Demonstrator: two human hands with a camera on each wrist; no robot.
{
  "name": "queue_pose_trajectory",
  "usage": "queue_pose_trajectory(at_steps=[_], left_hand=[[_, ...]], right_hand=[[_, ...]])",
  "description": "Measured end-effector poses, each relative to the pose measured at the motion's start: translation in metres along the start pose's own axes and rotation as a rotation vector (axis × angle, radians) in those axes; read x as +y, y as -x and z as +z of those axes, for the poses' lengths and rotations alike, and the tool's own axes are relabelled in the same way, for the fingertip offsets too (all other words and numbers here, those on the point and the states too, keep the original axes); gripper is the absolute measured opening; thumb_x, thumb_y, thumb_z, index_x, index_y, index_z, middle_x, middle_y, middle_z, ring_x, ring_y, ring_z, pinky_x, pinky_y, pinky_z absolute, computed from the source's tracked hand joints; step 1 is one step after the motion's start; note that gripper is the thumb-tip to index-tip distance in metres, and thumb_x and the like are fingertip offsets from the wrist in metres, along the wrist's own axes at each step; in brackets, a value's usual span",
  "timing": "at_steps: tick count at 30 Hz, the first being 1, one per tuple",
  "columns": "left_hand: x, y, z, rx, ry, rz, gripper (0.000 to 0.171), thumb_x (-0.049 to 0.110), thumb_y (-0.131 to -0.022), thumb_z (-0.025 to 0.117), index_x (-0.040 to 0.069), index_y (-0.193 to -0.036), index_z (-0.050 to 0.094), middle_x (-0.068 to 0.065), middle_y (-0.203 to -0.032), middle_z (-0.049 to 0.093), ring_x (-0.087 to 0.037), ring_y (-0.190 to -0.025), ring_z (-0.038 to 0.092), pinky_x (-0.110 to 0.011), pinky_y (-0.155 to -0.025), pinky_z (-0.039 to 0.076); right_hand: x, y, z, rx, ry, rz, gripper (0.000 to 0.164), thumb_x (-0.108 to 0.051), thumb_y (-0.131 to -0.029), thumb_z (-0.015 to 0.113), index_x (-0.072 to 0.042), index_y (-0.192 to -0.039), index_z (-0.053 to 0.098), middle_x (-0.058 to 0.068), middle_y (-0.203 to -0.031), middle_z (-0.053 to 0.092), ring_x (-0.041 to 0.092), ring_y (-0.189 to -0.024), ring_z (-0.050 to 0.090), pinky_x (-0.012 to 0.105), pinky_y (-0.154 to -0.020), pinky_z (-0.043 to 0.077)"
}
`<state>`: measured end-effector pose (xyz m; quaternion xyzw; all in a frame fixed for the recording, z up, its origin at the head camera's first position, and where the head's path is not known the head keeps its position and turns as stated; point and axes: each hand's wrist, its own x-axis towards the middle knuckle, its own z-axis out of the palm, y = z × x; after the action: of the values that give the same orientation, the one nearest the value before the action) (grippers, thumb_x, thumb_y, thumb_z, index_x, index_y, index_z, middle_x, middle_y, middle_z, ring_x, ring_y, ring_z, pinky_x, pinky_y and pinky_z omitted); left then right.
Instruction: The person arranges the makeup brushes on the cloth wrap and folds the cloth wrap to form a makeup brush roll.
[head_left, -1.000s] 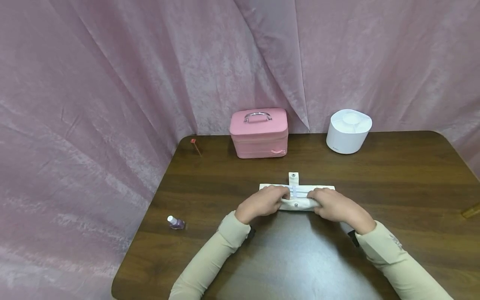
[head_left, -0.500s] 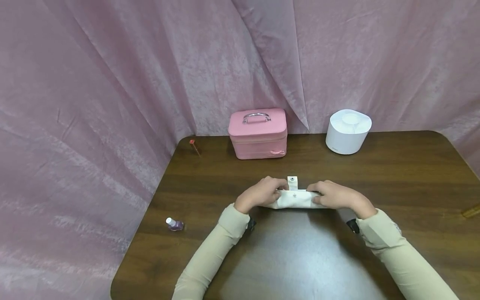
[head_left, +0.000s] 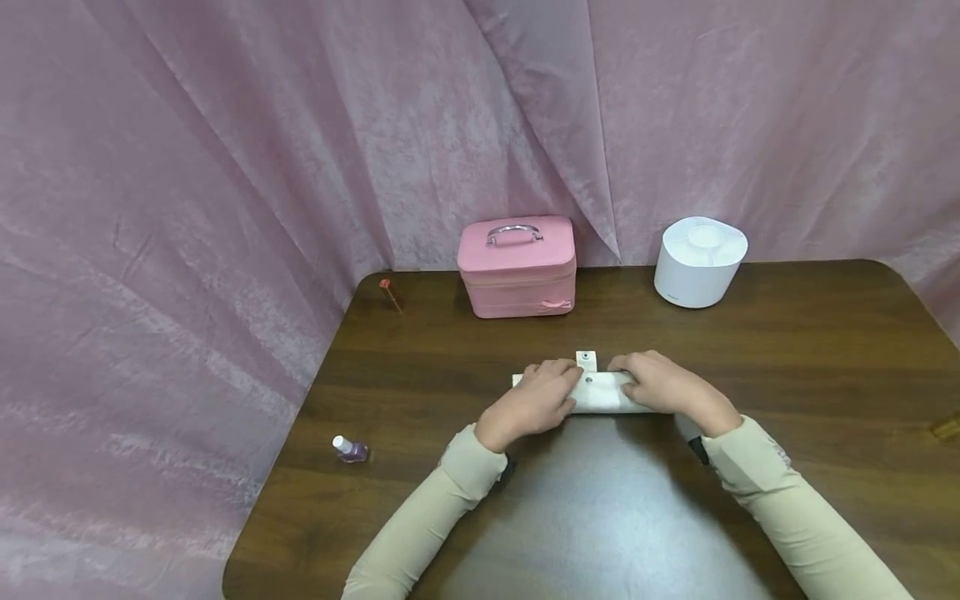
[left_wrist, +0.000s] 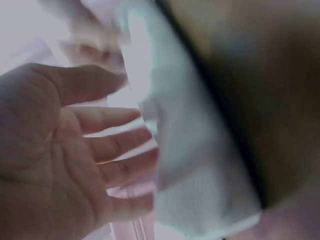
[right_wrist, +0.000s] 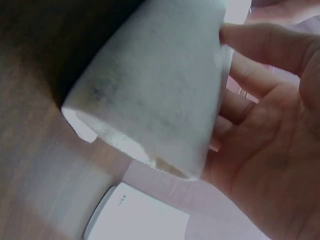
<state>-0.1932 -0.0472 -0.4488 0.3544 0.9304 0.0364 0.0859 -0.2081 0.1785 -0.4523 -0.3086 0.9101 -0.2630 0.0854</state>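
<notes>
A white cloth roll-up pouch [head_left: 606,393] lies folded over across the middle of the table, with a metal snap on its flap and a short snap strap [head_left: 586,360] standing out behind. My left hand [head_left: 534,400] rests on its left half; in the left wrist view the fingers [left_wrist: 125,145] reach fairly straight to the pouch's top edge. At the right half, my right hand [head_left: 667,387] grips the folded edge, its thumb [right_wrist: 265,42] at the edge and the fingers going behind. The right wrist view shows the pouch's open end, a hollow fold. Its inside is mostly hidden.
A pink vanity case [head_left: 517,275] and a white three-lobed container [head_left: 699,265] stand at the back of the table. Purple nail polish [head_left: 350,450] and a small red-topped tube [head_left: 391,295] lie at the left. Something gold [head_left: 947,427] sits at the right edge.
The front flap has been folded back over the pouch's inside, covering the white strips seen a second ago. My left hand has shifted from the flap edge to lie over its top.
</notes>
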Motion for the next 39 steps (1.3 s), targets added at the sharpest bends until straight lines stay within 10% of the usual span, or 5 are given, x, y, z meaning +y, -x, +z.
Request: queue_pose_trajectory(at_steps=[8,18,39], left_hand=[[0.024,0.012,0.017,-0.176,-0.001,-0.123,0.078,0.047,-0.103,0.054,0.004,-0.161,0.023,-0.012,-0.168,0.015,-0.032,-0.154,0.013,-0.060,-0.118,0.014],[0.024,0.010,0.025,-0.223,0.052,-0.184,0.088,0.055,-0.100,0.054,0.009,-0.163,0.013,-0.010,-0.170,0.003,-0.038,-0.153,0.003,-0.067,-0.116,0.011],[0.020,0.012,0.031,-0.285,0.213,-0.266,0.099,0.061,-0.099,0.051,0.005,-0.162,-0.001,-0.015,-0.168,-0.012,-0.037,-0.153,-0.011,-0.069,-0.115,0.001]], right_hand=[[-0.021,0.003,0.016,0.087,0.193,0.056,0.034,0.009,-0.083,0.061,0.011,-0.117,0.065,0.026,-0.108,0.067,0.042,-0.102,0.064,0.058,-0.081,0.052],[-0.046,0.020,0.036,-0.023,0.187,0.206,0.063,-0.023,-0.101,0.060,0.011,-0.148,0.039,0.036,-0.154,0.031,0.060,-0.142,0.021,0.082,-0.103,0.013],[-0.025,0.030,0.059,-0.095,0.055,0.226,0.090,-0.051,-0.102,0.051,0.008,-0.158,0.013,0.035,-0.162,-0.001,0.061,-0.144,-0.009,0.082,-0.099,-0.014]])
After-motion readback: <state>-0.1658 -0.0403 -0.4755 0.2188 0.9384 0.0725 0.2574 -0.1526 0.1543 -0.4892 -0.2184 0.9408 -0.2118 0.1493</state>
